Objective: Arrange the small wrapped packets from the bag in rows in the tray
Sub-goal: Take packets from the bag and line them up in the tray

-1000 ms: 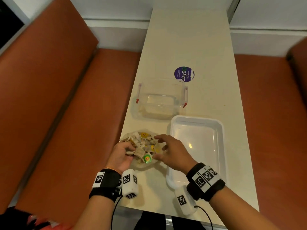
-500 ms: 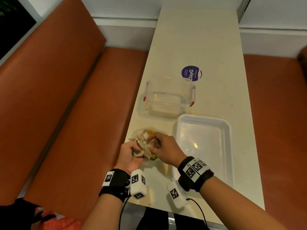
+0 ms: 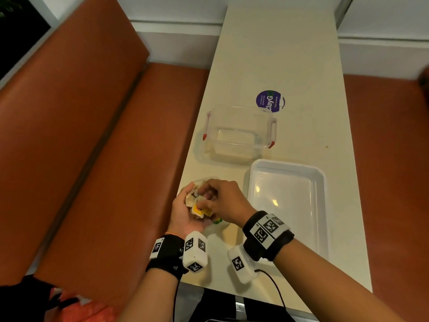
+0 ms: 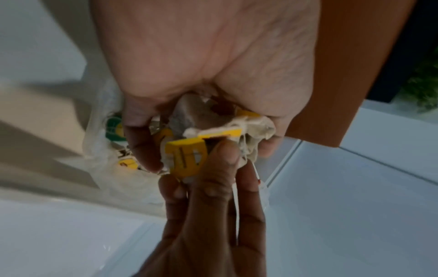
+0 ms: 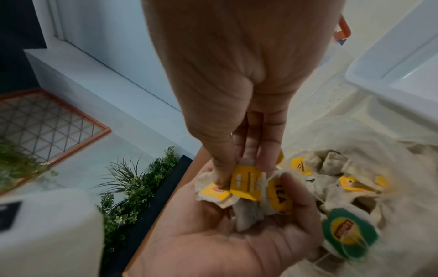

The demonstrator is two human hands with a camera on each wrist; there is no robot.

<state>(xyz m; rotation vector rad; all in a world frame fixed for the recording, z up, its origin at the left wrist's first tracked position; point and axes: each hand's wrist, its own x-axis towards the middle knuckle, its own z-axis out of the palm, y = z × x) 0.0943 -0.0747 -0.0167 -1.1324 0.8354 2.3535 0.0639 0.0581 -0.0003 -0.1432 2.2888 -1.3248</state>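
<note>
My left hand [image 3: 188, 210] lies palm up at the table's left edge, its fingers cupped round a clump of tea packets [image 5: 249, 189] with yellow tags. My right hand [image 3: 218, 201] reaches into that clump and pinches one yellow-tagged packet [image 4: 187, 155] between thumb and fingers. Under both hands lies the clear plastic bag [image 5: 369, 168] with several more packets, one with a green tag [image 5: 346, 232]. The white tray [image 3: 287, 205] sits just right of the hands and holds nothing.
A clear lidless container [image 3: 239, 133] with red clips stands beyond the bag. A purple round sticker [image 3: 270, 101] lies further back. Orange bench seats [image 3: 104, 159] flank the narrow cream table [image 3: 290, 54]; the table's left edge runs right beside my left hand.
My left hand has turned palm up with a clump of packets lifted from the bag. My right hand has moved left over it and pinched a yellow-tagged packet.
</note>
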